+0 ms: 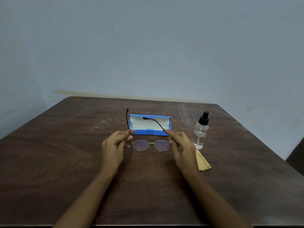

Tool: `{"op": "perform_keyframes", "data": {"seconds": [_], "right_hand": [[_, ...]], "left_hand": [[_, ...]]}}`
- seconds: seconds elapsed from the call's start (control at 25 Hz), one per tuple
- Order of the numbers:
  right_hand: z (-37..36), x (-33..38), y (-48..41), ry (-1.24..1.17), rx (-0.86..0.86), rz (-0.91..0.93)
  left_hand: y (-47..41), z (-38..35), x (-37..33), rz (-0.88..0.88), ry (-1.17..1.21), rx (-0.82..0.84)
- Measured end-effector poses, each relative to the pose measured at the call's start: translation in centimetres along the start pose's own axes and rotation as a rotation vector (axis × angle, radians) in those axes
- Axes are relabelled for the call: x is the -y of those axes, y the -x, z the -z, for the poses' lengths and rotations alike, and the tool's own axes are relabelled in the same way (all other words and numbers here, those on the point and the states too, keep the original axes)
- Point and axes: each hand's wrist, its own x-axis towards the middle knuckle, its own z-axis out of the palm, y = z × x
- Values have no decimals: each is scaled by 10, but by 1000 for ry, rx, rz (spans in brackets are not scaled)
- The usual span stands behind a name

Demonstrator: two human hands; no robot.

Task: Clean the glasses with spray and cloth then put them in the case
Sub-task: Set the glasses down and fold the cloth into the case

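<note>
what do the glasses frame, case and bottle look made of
Glasses: thin gold-toned metal rims, likely; temples darker, maybe plastic-coated.
Case: matte blue shell, probably plastic, pale lining.
Bottle: clear, glass or plastic unclear; black sprayer looks plastic.

glasses (151, 145): we see thin gold frame, oval lenses, dark temples unfolded, raised toward case | case (150, 124): blue, open, pale lining, just behind glasses | spray bottle (201, 132): clear, black nozzle, upright, right of case | cloth (202, 161): yellow, flat, near bottle's base
</note>
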Motion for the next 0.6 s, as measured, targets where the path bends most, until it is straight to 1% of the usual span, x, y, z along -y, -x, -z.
{"op": "perform_keyframes", "data": {"seconds": [0.2,0.36,0.48,0.6], "right_hand": [[0,0,0,44,39,38],[0,1,1,60,57,30],[2,2,0,-13,31,-28],[3,3,-2,-113,-4,-161]], "left_hand": [[0,0,1,3,3,34],[-1,1,1,50,40,40],[-1,1,-1,73,67,62],[-2,3,-3,107,76,74]]}}
